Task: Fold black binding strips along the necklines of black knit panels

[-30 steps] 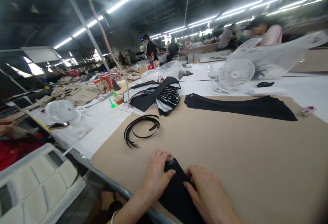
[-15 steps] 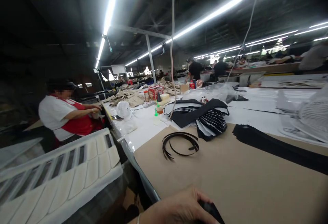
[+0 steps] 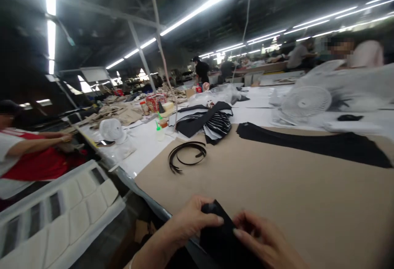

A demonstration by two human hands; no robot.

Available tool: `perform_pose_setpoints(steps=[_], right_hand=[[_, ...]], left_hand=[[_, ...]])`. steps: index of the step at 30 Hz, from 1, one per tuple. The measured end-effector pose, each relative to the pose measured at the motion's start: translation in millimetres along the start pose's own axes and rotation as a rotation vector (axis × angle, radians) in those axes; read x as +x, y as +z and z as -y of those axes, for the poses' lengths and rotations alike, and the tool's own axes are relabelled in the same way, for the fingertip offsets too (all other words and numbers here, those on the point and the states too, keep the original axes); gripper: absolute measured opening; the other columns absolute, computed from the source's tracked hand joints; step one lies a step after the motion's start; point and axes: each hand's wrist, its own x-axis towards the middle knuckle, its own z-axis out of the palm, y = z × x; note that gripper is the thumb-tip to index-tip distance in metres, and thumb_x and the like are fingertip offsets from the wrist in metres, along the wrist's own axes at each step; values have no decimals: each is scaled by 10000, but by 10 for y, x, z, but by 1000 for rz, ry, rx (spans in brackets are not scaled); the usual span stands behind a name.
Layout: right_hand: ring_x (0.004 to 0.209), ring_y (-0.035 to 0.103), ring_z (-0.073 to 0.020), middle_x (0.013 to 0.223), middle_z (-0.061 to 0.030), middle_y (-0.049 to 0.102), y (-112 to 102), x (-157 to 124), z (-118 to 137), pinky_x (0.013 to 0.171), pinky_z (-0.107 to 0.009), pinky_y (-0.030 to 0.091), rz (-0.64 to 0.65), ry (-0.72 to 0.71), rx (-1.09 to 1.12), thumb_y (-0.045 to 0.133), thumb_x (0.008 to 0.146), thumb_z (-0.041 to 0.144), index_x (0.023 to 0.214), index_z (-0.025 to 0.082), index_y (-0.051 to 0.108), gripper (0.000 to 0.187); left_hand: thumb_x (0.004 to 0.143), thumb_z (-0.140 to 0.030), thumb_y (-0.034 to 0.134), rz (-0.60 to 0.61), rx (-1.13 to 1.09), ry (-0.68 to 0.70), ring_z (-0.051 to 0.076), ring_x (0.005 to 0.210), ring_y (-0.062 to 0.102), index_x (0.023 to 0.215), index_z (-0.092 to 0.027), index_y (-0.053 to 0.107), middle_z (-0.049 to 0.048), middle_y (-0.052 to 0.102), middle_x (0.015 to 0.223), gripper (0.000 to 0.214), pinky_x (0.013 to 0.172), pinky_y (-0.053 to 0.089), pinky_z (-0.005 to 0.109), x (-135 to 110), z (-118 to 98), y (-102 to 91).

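Observation:
A piece of black fabric is held up near the table's front edge, at the bottom of the view. My left hand is closed on its upper left part, with the thumb lying across the front. On the fabric's right edge, my right hand pinches with thumb and fingertips. The lower end of the fabric runs out of view. Beyond my hands, a loose coil of dark strips lies on the brown sheet that covers the table.
Long black fabric pieces lie at the right, and a fanned black-and-white stack sits farther back. Two white fans stand on the table. At the left are a rack of pale panels and a person in a red apron.
My view has turned to the right. My right hand has come into view and grips the black fabric's edge. The fabric in my left hand now shows more fully.

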Motion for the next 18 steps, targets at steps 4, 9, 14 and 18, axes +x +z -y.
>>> perform_pose_setpoints(steps=[4, 9, 14, 18], right_hand=[[840, 557, -172, 899, -7, 616, 24, -105, 143, 757, -296, 394, -277, -242, -274, 486, 906, 255, 899, 231, 574, 91], [797, 506, -182, 851, 8, 588, 98, -131, 141, 723, -317, 306, -419, -549, -541, 494, 895, 104, 901, 237, 565, 151], [759, 468, -195, 798, -5, 559, 150, -114, 139, 726, -330, 270, -507, -578, -636, 474, 894, 94, 850, 217, 567, 160], [755, 468, -198, 791, -17, 558, 184, -127, 143, 728, -335, 267, -527, -581, -697, 449, 903, 88, 838, 204, 570, 180]], left_hand=[[633, -311, 731, -25, -19, -22, 94, 594, 436, 760, -103, 698, -19, 564, 626, 246, 599, 334, 207, -48, -56, 71], [639, -302, 723, -67, 5, 9, 93, 597, 410, 721, -106, 660, -20, 533, 620, 222, 575, 309, 201, -85, -61, 146], [659, -291, 700, -69, 61, 33, 84, 571, 363, 711, -116, 634, -37, 475, 598, 195, 534, 269, 205, -88, -34, 182], [665, -264, 660, -97, 136, 43, 87, 569, 366, 695, -123, 604, -39, 474, 600, 155, 525, 272, 210, -88, -10, 197]])
